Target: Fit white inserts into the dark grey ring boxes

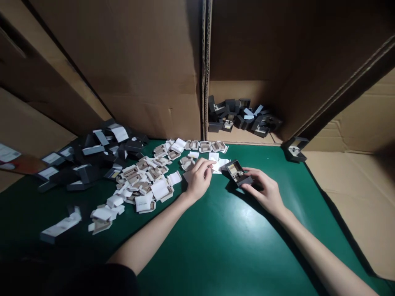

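Note:
My right hand (265,187) grips a small dark open box (237,172) by its right side, thumb below and fingers above. Pale pieces show inside that box, which is tilted towards me. My left hand (200,176) is curled, fingertips at a white folded card piece (219,163); what sits between its fingers, if anything, is hidden. Left of that hand lies a spread of small white cardboard boxes (145,181), many opened with brown insides.
A heap of dark boxes (89,164) lies at the left of the green table (216,246). More dark boxes (237,117) sit inside a cardboard carton (247,61) at the back. One dark box (295,150) stands at the right edge. Cardboard walls (148,65) rise behind.

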The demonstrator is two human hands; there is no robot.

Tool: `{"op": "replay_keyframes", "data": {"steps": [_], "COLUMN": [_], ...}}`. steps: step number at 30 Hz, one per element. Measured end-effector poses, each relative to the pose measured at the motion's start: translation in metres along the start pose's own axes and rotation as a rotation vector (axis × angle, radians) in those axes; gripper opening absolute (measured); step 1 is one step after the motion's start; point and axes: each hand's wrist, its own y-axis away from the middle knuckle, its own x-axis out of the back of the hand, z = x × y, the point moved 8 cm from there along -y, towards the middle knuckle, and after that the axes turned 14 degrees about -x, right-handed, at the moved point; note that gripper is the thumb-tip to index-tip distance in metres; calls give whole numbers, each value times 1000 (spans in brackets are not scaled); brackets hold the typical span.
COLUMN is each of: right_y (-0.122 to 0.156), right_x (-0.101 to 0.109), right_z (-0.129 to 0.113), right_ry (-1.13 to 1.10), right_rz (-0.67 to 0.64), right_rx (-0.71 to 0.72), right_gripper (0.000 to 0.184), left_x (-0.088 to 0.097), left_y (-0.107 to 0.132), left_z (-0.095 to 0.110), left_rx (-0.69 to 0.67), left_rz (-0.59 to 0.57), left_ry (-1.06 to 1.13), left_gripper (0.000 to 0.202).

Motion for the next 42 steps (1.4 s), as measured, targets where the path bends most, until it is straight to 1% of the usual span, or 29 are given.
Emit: {"op": "replay_keyframes", "data": {"steps": [2,4,7,12,15,17,21,23,24,26,28,30,32,34,38,39,42], "right_y": [-1,-3,-6,-4,-2,0,2,3,3,3,3,4,5,5,4,4,7], "right_x": [0,-1,-3,-8,-7,-4,9,13,13,9,4,0,-4,-6,-9,-10,-13], "right_z": [-3,0,3,-5,-10,-13,-17,-18,-19,-19,-20,-22,-23,-21,-17,-18,-24], "right_ry": [60,98,118,157,170,137,24,-36,-61,-106,-137,-154,-154,-155,-191,-200,-200], "right_rz": [-9,-37,-66,-83,-61,-31,83,112,104,61,9,-26,-45,-58,-65,-70,-102], "right_rx": [20,-4,-22,88,128,138,131,131,130,117,103,103,107,87,39,49,113], "right_gripper": [24,24,26,23,23,21,18,17,17,17,18,18,13,11,23,24,20], "left_x": [3,6,6,1,-3,-3,-5,-12,-17,-26,-31,-33,-32,-32,-35,-36,-39], "left_y": [0,-1,-4,-4,-3,-2,1,3,4,5,6,5,4,3,3,4,4], "left_z": [1,3,10,29,35,37,39,45,49,56,60,61,62,62,64,64,66], "left_rx": [-3,-12,-71,-233,-283,-273,-181,-171,-181,-218,-245,-261,-267,-269,-281,-293,-316], "left_rz": [27,51,56,59,41,47,63,25,-10,-88,-139,-154,-154,-159,-196,-207,-225], "left_ry": [6,2,23,66,93,124,259,351,385,411,402,391,387,382,381,386,397], "left_gripper": [25,23,20,19,19,19,18,19,19,20,20,21,22,23,23,23,24]}}
